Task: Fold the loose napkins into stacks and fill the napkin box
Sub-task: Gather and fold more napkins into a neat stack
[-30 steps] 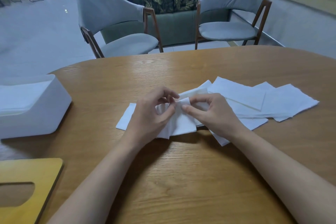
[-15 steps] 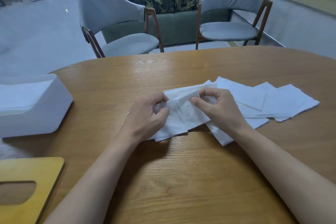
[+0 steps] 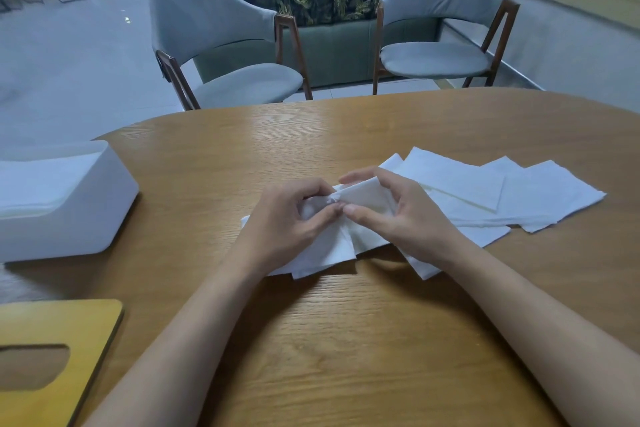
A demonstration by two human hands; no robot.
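Head view: wooden table (image 3: 346, 340). White napkin box (image 3: 86, 215) at far left, lid off, a napkin stack already inside. Loose napkins (image 3: 485, 191) fanned right of centre, just beside the hands. Left hand (image 3: 287, 225) and right hand (image 3: 408, 215) meet mid-table, fingertips pinched narrow on one napkin (image 3: 363, 198), lifted and creased. Step judged: folding, early. Next: press the fold flat, square the edges.

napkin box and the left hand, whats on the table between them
Nothing: in the head view only bare wooden table separates the napkin box from the left hand.
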